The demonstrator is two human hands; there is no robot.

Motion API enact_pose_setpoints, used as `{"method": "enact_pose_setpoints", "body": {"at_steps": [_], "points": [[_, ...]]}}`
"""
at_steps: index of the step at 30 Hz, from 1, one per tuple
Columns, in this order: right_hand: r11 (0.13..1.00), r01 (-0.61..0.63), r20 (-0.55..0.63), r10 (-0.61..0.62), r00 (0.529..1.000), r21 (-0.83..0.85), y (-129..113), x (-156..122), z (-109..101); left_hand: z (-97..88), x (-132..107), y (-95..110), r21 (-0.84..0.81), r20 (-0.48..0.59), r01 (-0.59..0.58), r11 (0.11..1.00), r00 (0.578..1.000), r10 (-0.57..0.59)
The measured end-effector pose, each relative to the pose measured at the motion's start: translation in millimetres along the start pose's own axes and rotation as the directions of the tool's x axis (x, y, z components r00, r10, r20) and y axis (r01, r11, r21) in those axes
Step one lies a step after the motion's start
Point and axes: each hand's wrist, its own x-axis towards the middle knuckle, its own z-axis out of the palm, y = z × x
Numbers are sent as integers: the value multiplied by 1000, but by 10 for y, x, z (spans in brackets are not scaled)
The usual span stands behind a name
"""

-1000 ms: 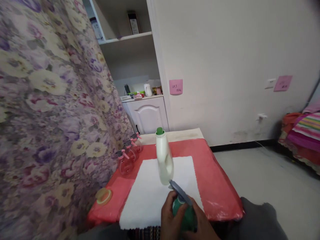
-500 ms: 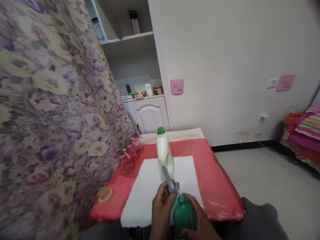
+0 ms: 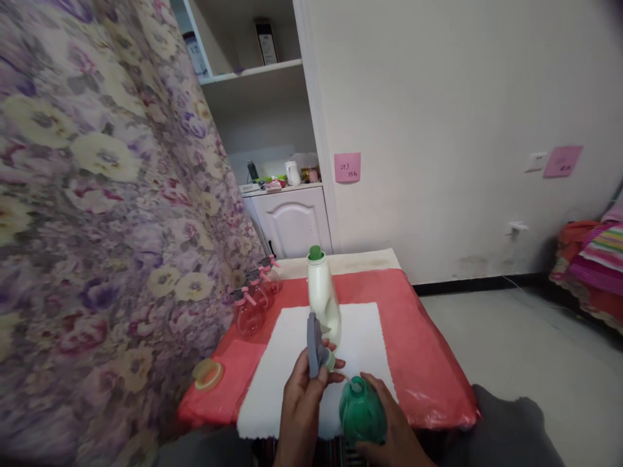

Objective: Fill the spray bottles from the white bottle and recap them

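Observation:
Between the fingers of my left hand [image 3: 304, 395] is a grey spray head [image 3: 315, 347] with a pale green collar. Its thin tube slants down toward the mouth of a green spray bottle [image 3: 361, 410]; whether the tip is still inside the neck I cannot tell. My right hand [image 3: 392, 421] is wrapped round that bottle's right side, near the table's front edge. Just beyond stands a pale detergent bottle [image 3: 321, 285] with a green piece [image 3: 315, 251] in its open mouth. It is upright on a white cloth [image 3: 267, 363].
Several clear spray bottles [image 3: 250, 314] with pink triggers line the table's left edge. A roll of tape [image 3: 208, 375] lies at the front left on the red table cover [image 3: 418, 363]. A floral curtain [image 3: 121, 259] hangs close on the left; shelves [image 3: 257, 71] stand behind.
My left hand has shifted left and turned the spray head more upright, away from the green bottle's neck. The right hand still holds the green bottle, nearly in place.

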Motion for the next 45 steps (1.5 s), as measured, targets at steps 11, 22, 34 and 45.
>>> {"method": "enact_pose_setpoints", "body": {"at_steps": [11,22,34,45], "points": [[999,36,-28,-37,999,-28,49,-10,-8,-45,39,25,-18,-60,-68,998,996,67],[999,24,-90,-28,996,-43,78,-15,-39,-96,39,74,-276,-103,-14,961,995,-15],[995,-48,-49,53,997,91,268,148,-104,-927,343,12,-506,-300,-177,844,954,20],[977,-159,-317,106,942,-145,306,451,-84,-1611,827,-628,-419,-297,16,908,943,-153]]}}
